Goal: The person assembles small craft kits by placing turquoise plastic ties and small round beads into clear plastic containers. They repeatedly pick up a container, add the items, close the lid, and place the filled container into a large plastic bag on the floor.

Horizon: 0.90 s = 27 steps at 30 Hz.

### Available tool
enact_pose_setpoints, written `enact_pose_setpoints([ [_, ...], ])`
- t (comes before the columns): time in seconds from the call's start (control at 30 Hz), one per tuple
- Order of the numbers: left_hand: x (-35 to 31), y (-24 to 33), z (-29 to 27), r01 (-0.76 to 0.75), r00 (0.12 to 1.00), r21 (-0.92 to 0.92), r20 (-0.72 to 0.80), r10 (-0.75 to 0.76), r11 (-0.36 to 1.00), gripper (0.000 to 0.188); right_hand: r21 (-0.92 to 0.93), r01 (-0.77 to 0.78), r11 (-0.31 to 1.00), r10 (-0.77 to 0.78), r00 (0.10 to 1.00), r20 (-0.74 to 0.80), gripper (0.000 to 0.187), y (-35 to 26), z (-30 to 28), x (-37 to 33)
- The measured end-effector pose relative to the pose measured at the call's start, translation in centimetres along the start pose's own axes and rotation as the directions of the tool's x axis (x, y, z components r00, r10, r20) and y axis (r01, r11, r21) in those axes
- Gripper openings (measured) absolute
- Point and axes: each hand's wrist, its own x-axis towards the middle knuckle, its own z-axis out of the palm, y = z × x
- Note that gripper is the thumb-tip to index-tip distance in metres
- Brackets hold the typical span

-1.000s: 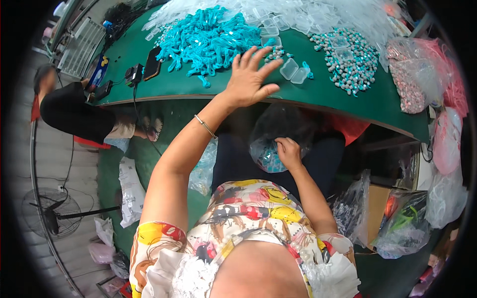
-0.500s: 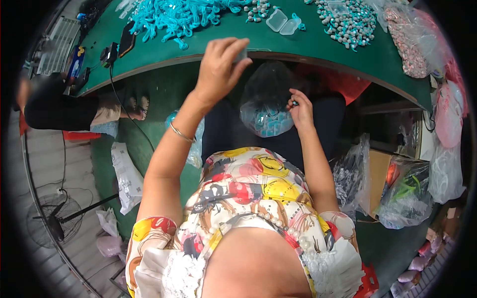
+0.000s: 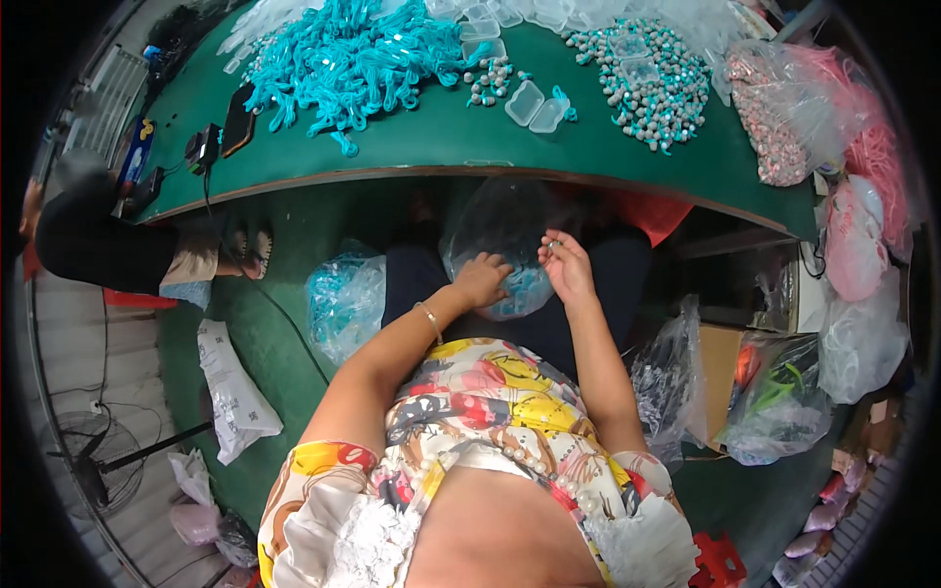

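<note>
My left hand (image 3: 482, 281) reaches over the clear plastic bag (image 3: 482, 227) on my lap, palm down with the fingers apart. Inside that bag lie small clear boxes with blue contents (image 3: 527, 292). To its right my right hand (image 3: 569, 267) is raised, palm up, the fingertips pinched on a small grey piece that looks like a bead. On the green table (image 3: 392, 157) are a pile of turquoise cords (image 3: 363, 64), a few grey beads (image 3: 487, 80), an opened clear plastic box (image 3: 537, 106) and a large heap of grey beads with turquoise ends (image 3: 652, 93).
Many clear boxes (image 3: 569, 12) line the table's far side. A phone (image 3: 237, 122) lies at the left, and a bag of pink-and-grey beads (image 3: 769, 127) at the right. Another bag with turquoise contents (image 3: 343, 304) stands by my left leg. Another person's leg (image 3: 108, 235) is at the left.
My left hand has come down from the table edge to the bag, and the clear box it held no longer shows in it. My right hand keeps its pinch. The view shows more of the table.
</note>
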Motion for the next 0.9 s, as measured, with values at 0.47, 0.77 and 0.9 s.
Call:
enact_pose_setpoints([
  [0.47,8.3,6.9,-22.8,0.006,0.659,0.233,-0.733,0.171,0.972,0.020,-0.211,0.182,0.960,-0.133,0.965,0.227,0.030,-11.0,8.1,-7.7],
  [0.77,4.6,5.0,-23.6,-0.036,0.679,0.323,-0.686,0.260,0.946,0.016,-0.346,0.448,0.824,-0.305,0.867,0.395,0.024,-14.7,14.0,-5.6],
  [0.9,3.3,4.9,-24.0,-0.132,0.673,0.136,-0.715,0.189,0.982,0.024,-0.412,0.505,0.759,-0.314,0.837,0.447,0.027,-15.1,15.9,-3.6],
])
